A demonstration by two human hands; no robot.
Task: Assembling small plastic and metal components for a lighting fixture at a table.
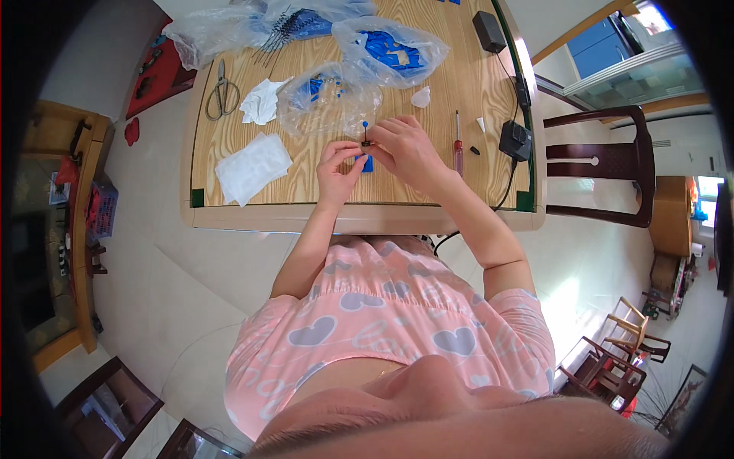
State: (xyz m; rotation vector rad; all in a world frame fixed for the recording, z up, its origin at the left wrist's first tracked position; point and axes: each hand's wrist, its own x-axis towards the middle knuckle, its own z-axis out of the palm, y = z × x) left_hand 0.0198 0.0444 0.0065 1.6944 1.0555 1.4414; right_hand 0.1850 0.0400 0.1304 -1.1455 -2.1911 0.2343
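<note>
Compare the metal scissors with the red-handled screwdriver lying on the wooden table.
The metal scissors lie at the table's far left, well away from both hands; the red-handled screwdriver lies just right of the right hand. The scissors are bare grey metal with two looped handles; the screwdriver is one slim straight shaft with a red grip. Both lie flat on the wooden table, untouched.

I sit at a light wooden tabletop (229, 138) on a pale, glossy tiled floor (168, 283) — sunlight glares off it at my right. A dark wooden chair (612, 164) stands there, a wooden cabinet (65, 229) at my left — more chairs (619, 352) behind.
</note>
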